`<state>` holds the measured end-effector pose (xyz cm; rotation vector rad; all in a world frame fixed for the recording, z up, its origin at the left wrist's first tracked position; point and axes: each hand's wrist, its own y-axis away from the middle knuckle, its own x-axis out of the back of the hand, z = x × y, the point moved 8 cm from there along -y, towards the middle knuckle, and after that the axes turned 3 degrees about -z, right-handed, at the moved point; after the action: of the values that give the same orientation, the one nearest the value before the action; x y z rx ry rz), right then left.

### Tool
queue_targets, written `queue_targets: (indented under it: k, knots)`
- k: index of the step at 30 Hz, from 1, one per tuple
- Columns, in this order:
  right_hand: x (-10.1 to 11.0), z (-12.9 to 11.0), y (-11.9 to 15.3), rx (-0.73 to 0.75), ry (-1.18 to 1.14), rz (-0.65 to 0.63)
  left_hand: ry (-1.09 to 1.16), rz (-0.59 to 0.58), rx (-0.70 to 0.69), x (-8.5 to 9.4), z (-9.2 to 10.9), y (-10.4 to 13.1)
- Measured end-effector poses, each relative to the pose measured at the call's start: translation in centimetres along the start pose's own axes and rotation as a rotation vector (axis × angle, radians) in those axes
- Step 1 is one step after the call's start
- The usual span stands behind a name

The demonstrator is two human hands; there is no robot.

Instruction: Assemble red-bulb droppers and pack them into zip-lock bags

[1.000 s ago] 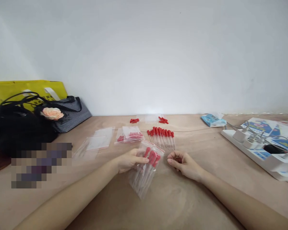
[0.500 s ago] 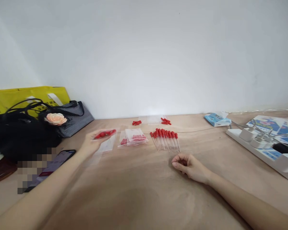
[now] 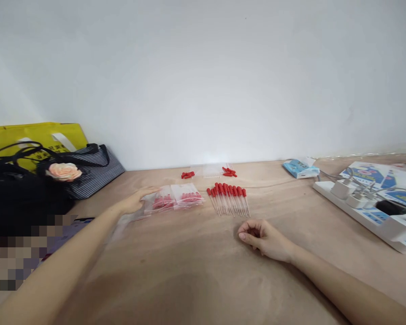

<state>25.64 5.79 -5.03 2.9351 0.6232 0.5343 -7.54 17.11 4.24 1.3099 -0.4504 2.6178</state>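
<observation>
My left hand [image 3: 137,199] rests at the left edge of a clear zip bag [image 3: 163,201] of red-bulbed pieces, its fingers stretched out over the plastic. Close against that bag on the right lies another clear bag [image 3: 190,197] with red bulbs inside. A fanned row of clear droppers with red bulbs [image 3: 228,192] lies loose right of the bags, bulbs toward the wall. Nearer to me, my right hand [image 3: 257,237] rests on its side, fingers curled in toward the thumb, with nothing visible in them.
Small red piles [image 3: 187,174] [image 3: 229,172] lie near the wall beside clear plastic. At the left are a black bag, a striped bag [image 3: 99,171], a yellow bag [image 3: 67,131] and a partly hidden phone. A blue tissue pack [image 3: 300,169] and a white power strip [image 3: 362,212] stand right.
My left hand has lowered the bag of red-bulbed pieces onto the table beside the other bag, and its fingers have straightened. My right hand keeps its curled pose. The view has shifted slightly.
</observation>
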Motion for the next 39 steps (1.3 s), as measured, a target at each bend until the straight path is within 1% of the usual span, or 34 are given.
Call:
queue_targets:
  k: [2, 3, 5, 7, 8, 9, 11, 13, 15, 16, 18, 20, 22, 23, 24, 25, 26, 27, 28, 30, 32, 34, 36, 39]
  knots:
    - [0.0, -0.1, 0.0, -0.004, -0.002, -0.004, -0.107, -0.014, -0.022, 1.0, -0.1, 1.7]
    - [0.0, -0.1, 0.0, -0.002, -0.004, -0.005, -0.231, 0.004, 0.011, 1.5, -0.6, 2.8]
    - [-0.1, -0.3, 0.0, 0.007, -0.007, -0.004, -0.421, 0.056, 0.145, 2.3, -2.1, 5.4]
    - [0.0, -0.4, 0.0, 0.014, -0.011, 0.003, -0.511, 0.033, 0.212, 1.6, -3.2, 8.0]
    - [0.0, -0.3, 0.0, 0.012, -0.013, 0.007, -0.528, -0.007, 0.262, 0.8, -3.8, 9.3]
    - [0.0, -0.3, 0.0, 0.011, -0.014, 0.01, -0.531, -0.075, 0.305, -0.2, -4.3, 10.5]
    - [0.1, -0.4, 0.0, 0.014, -0.014, 0.01, -0.54, -0.103, 0.375, -1.6, -4.4, 12.7]
    - [0.1, -0.4, 0.0, 0.022, -0.006, 0.002, -0.543, -0.121, 0.359, -2.7, -3.4, 14.7]
    - [0.1, -0.4, -0.1, 0.025, 0.005, -0.006, -0.522, -0.164, 0.284, -3.9, -1.6, 16.5]
    - [0.1, -0.4, -0.1, 0.025, 0.007, -0.006, -0.499, -0.19, 0.224, -4.5, -0.4, 17.4]
    - [0.1, -0.3, -0.2, 0.034, 0.008, 0.004, -0.417, -0.305, 0.063, -6.2, 2.4, 19.2]
    - [0.2, -0.4, -0.2, 0.076, 0.025, 0.028, -0.354, -0.403, -0.047, -7.6, 5.0, 20.2]
    - [0.2, -1.0, -0.1, 0.166, 0.087, 0.05, -0.296, -0.457, -0.117, -8.7, 7.4, 19.8]
    - [0.0, -1.4, 0.0, 0.219, 0.129, 0.047, -0.264, -0.427, -0.15, -8.9, 8.6, 18.9]
    - [-0.2, -1.8, 0.2, 0.27, 0.172, 0.035, -0.232, -0.423, -0.209, -9.3, 9.9, 17.8]
    - [-0.4, -2.2, 0.4, 0.311, 0.211, 0.018, -0.2, -0.467, -0.284, -10.0, 11.2, 16.7]
    - [-0.6, -2.4, 0.5, 0.335, 0.241, -0.001, -0.18, -0.54, -0.36, -10.9, 12.4, 15.6]
    - [-0.7, -2.4, 0.6, 0.344, 0.256, -0.018, -0.168, -0.628, -0.444, -12.0, 13.4, 14.6]
    - [-0.7, -2.4, 0.6, 0.342, 0.254, -0.027, -0.149, -0.664, -0.507, -12.6, 14.3, 13.5]
    - [-0.2, -1.9, 0.4, 0.294, 0.219, -0.025, -0.085, -0.65, -0.57, -13.5, 15.6, 11.2]
    - [0.3, -1.4, 0.2, 0.225, 0.176, -0.02, -0.027, -0.586, -0.586, -14.0, 16.3, 9.5]
    - [0.5, -1.6, 0.3, 0.222, 0.198, -0.012, -0.013, -0.549, -0.574, -14.5, 16.4, 8.8]
    - [0.4, -2.9, 0.9, 0.337, 0.301, -0.015, -0.03, -0.55, -0.556, -14.9, 16.1, 8.7]
    - [-0.6, -5.2, 2.3, 0.59, 0.464, -0.061, -0.054, -0.567, -0.544, -15.1, 15.6, 8.8]
